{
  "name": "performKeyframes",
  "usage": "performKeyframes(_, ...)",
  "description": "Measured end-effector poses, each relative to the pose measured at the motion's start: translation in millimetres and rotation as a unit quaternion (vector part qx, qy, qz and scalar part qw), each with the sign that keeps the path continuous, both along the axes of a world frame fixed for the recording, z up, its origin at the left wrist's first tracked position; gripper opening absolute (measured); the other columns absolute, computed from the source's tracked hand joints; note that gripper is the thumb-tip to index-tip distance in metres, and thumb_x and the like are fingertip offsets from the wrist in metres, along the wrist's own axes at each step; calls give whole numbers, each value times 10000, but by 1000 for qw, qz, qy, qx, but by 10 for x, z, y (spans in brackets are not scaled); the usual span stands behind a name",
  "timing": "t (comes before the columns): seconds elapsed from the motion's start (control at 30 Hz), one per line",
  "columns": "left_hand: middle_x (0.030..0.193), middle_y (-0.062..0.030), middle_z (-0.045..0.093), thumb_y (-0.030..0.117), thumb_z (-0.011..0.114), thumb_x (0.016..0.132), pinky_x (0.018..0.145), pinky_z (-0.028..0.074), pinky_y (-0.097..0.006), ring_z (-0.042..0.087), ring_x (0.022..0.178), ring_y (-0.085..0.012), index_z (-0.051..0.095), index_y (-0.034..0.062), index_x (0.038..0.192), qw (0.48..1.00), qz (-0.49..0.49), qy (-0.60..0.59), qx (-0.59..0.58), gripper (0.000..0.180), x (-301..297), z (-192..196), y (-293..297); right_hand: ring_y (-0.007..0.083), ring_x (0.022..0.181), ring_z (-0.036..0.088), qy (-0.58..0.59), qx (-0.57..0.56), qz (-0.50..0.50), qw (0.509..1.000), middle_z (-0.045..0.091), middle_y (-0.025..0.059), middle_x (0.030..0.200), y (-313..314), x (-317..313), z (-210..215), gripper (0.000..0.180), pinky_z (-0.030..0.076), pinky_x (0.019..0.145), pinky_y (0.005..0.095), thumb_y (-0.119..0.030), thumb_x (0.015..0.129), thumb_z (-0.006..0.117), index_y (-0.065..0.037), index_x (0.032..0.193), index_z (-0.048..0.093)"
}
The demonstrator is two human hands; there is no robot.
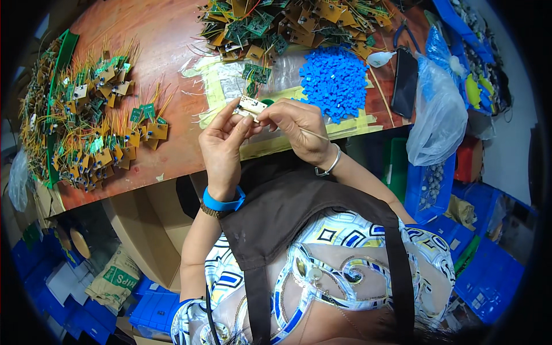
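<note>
My left hand (pixel 223 148) pinches a small pale circuit board (pixel 252 105) between thumb and fingers, above the near edge of the table. Closed at the board's right edge, my right hand (pixel 303 131) has a thin wooden stick (pixel 314 135) lying through its grip, with one end sticking out by the wrist. Its fingertips hide whatever they touch on the board. Just beyond the hands lies a green circuit board (pixel 256 73) with wires. A heap of small blue plastic pieces (pixel 333 80) is right of it, on a sheet edged with yellow tape (pixel 215 80).
Wired boards (pixel 287 23) are piled at the far side, and more (pixel 103 144) cover the left of the table (pixel 164 52). On the right lie a black phone (pixel 404 82), pliers (pixel 406 35), a small white bottle (pixel 380 58) and a clear plastic bag (pixel 434 115). Blue bins (pixel 428 192) stand below.
</note>
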State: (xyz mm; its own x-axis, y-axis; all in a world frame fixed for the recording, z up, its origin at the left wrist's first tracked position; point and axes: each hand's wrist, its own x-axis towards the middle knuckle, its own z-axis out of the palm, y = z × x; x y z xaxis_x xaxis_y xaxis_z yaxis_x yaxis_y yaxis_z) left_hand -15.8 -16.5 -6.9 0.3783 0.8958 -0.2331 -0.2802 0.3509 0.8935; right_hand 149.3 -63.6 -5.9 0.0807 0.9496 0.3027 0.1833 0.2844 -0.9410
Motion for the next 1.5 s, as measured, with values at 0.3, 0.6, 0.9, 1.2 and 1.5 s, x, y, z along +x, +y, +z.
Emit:
performKeyframes(0.3, 913, -64, 647, -6, 629, 908, 773, 571, -271, 661, 824, -134, 529, -57, 1315, 1000, 2, 9, 11, 422, -31, 29, 20, 181, 770, 636, -90, 83, 1, 992, 675, 109, 857, -28, 78, 136, 192, 500, 674, 291, -152, 952, 603, 16, 973, 694)
performKeyframes(0.6, 867, -63, 663, -58, 622, 891, 746, 550, -267, 663, 799, -136, 565, -42, 1289, 975, 67, 128, 167, 403, -176, -14, 127, 194, 708, 635, -269, 36, -158, 949, 690, 97, 837, -187, 580, -1, 123, 464, 623, 291, -99, 870, 692, -11, 953, 674)
performKeyframes(0.9, 878, -60, 655, -15, 631, 902, 762, 568, -276, 671, 805, -144, 552, -46, 1297, 986, 47, 100, 122, 404, -123, 17, 82, 244, 752, 606, -403, 83, -197, 890, 637, 66, 774, -26, 328, -234, 236, 442, 678, 359, -53, 701, 771, -49, 911, 664)
performKeyframes(1.2, 899, -62, 636, -7, 630, 905, 758, 567, -269, 666, 804, -146, 530, -51, 1301, 997, 28, 56, 55, 411, -141, 6, 99, 245, 786, 605, -324, 65, -135, 934, 648, 53, 786, 130, 231, -30, 224, 418, 698, 342, -15, 693, 748, -63, 891, 654)
performKeyframes(1.5, 882, -59, 650, -17, 632, 906, 737, 553, -242, 654, 793, -127, 532, -73, 1273, 998, 18, 40, 38, 384, -132, 25, 24, 233, 756, 606, -271, 155, -64, 948, 653, 46, 788, 345, -143, 120, 229, 437, 678, 349, -41, 687, 771, -86, 882, 659)
